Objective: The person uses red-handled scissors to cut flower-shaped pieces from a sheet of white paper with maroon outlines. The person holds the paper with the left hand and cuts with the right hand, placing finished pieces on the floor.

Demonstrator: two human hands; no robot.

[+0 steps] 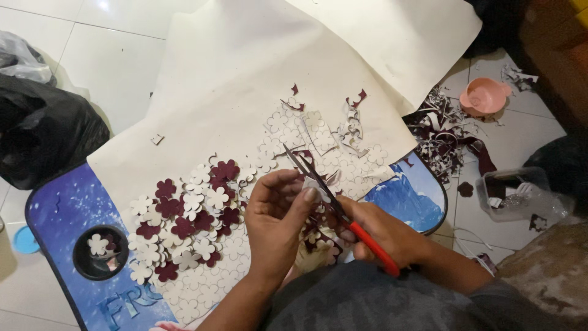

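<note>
The left hand [275, 214] pinches a small pale piece [311, 184], largely hidden behind thumb and blades — its shape cannot be made out. The right hand [380, 233] closes its grip on red-handled scissors [334, 199], blades slightly parted at the piece, near frame centre. Forearms are cut off at the lower edge. A blue printed worktop [67, 208] carries a cream sheet [245, 79] strewn with cream and maroon flower cutouts [184, 214]. White floor tiles [116, 49] surround it — scraps [444, 138] and a pink bowl [484, 96] at upper right.
</note>
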